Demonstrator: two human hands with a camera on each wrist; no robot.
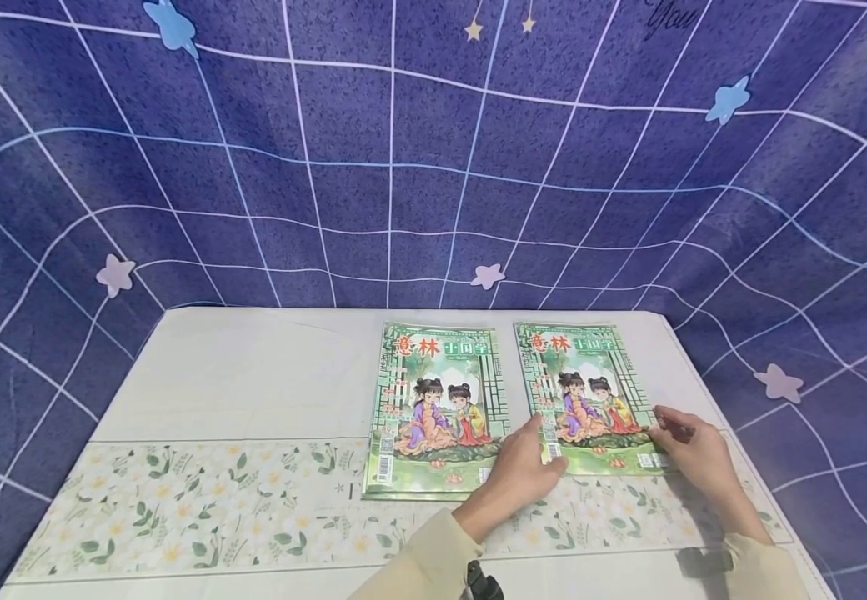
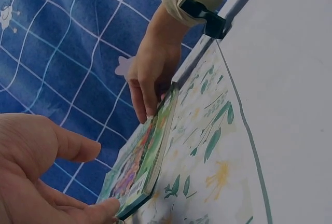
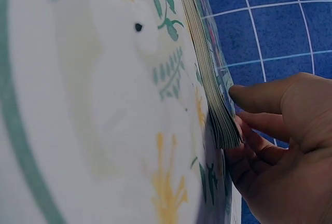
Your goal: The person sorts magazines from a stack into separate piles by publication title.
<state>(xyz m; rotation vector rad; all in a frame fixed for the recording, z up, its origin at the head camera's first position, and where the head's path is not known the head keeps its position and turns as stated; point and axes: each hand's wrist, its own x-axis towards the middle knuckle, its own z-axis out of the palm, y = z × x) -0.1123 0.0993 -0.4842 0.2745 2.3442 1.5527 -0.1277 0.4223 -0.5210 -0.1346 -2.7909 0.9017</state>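
Observation:
A green magazine (image 1: 579, 392) with two illustrated figures on its cover lies flat at the right of the table. At its left edge is my left hand (image 1: 522, 462), fingers fairly straight and thumb apart; the left wrist view shows its fingertips by the magazine's (image 2: 140, 167) near corner. My right hand (image 1: 692, 446) pinches the right edge, thumb at the cover side and fingers around the page edges (image 3: 215, 94). Just to the left lies a matching magazine (image 1: 433, 408), with more than one layer showing along its bottom edge; my left wrist partly covers its lower right corner.
A white table covering (image 1: 253, 358) with a floral band (image 1: 201, 508) lies under the magazines. Behind and on both sides hangs a blue grid-patterned cloth (image 1: 343, 200) with stars. A dark strap device (image 1: 482, 581) sits at my left sleeve.

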